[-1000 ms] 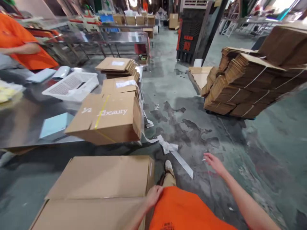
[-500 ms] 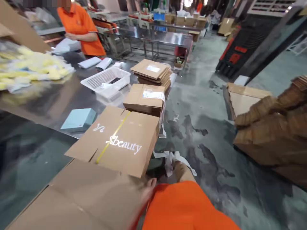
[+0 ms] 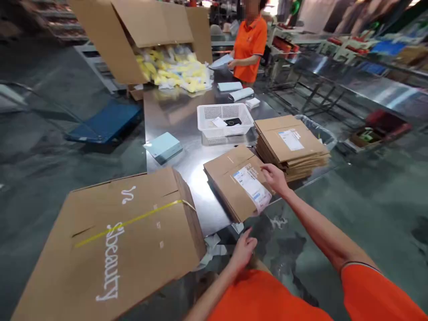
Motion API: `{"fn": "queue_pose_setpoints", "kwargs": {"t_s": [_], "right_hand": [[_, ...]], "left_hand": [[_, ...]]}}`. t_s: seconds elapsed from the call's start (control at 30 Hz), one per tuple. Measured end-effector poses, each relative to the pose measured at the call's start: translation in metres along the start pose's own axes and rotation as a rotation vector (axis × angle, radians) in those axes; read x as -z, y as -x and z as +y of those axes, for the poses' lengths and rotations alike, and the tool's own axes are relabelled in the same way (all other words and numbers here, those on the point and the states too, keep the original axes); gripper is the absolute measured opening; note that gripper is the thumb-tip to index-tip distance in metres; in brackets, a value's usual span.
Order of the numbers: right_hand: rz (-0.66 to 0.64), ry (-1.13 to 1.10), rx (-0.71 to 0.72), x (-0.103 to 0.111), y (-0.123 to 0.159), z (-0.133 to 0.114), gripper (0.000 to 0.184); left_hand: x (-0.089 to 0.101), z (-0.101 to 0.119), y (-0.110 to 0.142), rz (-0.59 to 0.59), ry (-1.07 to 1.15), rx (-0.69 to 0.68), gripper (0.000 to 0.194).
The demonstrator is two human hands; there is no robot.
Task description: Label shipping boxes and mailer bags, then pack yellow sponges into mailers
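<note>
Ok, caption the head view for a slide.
Right hand at a labelled carton stack, left hand short of it, basket and co-worker beyond.

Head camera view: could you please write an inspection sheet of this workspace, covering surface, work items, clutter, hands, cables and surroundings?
Surface: metal table, shiny, reflecting light.
Work items: labelled stack of flattened cartons at the near edge; taller carton stack behind it, to the right; carton bundle printed "Sbeauty", with yellow strap, at left.
Clutter: white plastic basket with a dark item inside; light-blue box; white scraps below the table's near edge.
Hands: right hand at the labelled stack's right edge, contact unclear; left hand curled in front of it, contents unclear.
Cables: nothing seen.
Surroundings: co-worker in orange shirt, holding a pale sheet; open carton of yellow-and-white packets; blue platform trolley.
</note>
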State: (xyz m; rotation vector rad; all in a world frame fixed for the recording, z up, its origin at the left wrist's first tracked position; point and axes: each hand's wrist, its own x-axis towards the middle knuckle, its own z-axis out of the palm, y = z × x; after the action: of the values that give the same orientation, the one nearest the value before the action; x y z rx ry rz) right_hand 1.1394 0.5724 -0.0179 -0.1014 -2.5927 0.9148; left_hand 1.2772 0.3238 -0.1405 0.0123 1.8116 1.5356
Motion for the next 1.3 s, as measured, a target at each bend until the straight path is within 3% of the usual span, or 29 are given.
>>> {"fn": "queue_pose_setpoints", "kwargs": {"t_s": [0.07,0.17,0.3,0.4,0.5,0.6,0.7,0.8,0.87,0.93,0.97,1.0,1.1,1.17,1.2,1.3], "right_hand": [[-0.14,0.023,0.114,-0.007,-0.047,0.001,0.039],[-0.316,0.12,0.057,-0.023,-0.073,0.011,0.054],[-0.415,0.176,-0.111,-0.037,-0.074,0.023,0.065],[-0.442,0.158,-0.102,-0.039,-0.072,0.022,0.065],[-0.415,0.163,-0.101,-0.04,-0.075,0.019,0.064],[-0.389,0.137,-0.098,-0.039,-0.076,0.014,0.063],[-0.449,0.114,-0.113,-0.034,-0.073,0.005,0.066],[-0.549,0.014,-0.056,-0.015,-0.069,0.0,0.07],[-0.545,-0.157,0.141,0.011,-0.075,0.011,0.065],[-0.413,-0.337,0.328,0.049,-0.096,0.043,0.056],[-0.302,-0.409,0.345,0.072,-0.113,0.067,0.052],[-0.178,-0.462,0.294,0.096,-0.134,0.097,0.048],[0.115,-0.528,-0.109,0.164,-0.207,0.201,0.043],[0.115,-0.542,-0.41,0.188,-0.247,0.264,0.047],[0.05,-0.576,-0.539,0.191,-0.261,0.288,0.051],[-0.205,-0.748,-0.716,0.17,-0.278,0.319,0.072]], "left_hand": [[-0.03,0.024,-0.018,0.151,0.023,0.018,0.06],[-0.048,0.044,-0.032,0.408,0.016,0.015,0.043],[-0.058,0.046,-0.039,0.636,0.12,-0.006,0.036],[-0.07,0.047,-0.042,0.669,0.253,-0.091,0.04],[-0.084,0.056,-0.035,0.699,0.235,-0.14,0.045],[-0.095,0.073,-0.014,0.951,0.1,-0.132,0.049],[-0.096,0.103,0.006,1.222,-0.006,-0.281,0.053],[-0.084,0.152,0.0,1.22,0.003,-0.454,0.054],[-0.073,0.193,-0.025,1.105,0.1,-0.507,0.056],[-0.062,0.237,-0.065,0.965,0.213,-0.5,0.055],[-0.057,0.26,-0.089,0.9,0.269,-0.469,0.051],[-0.052,0.282,-0.115,0.84,0.324,-0.417,0.046],[-0.039,0.345,-0.195,0.738,0.43,-0.186,0.043],[-0.034,0.377,-0.242,0.7,0.441,-0.056,0.053],[-0.033,0.388,-0.262,0.664,0.44,-0.021,0.058],[-0.039,0.409,-0.307,0.526,0.458,0.029,0.065]]}}
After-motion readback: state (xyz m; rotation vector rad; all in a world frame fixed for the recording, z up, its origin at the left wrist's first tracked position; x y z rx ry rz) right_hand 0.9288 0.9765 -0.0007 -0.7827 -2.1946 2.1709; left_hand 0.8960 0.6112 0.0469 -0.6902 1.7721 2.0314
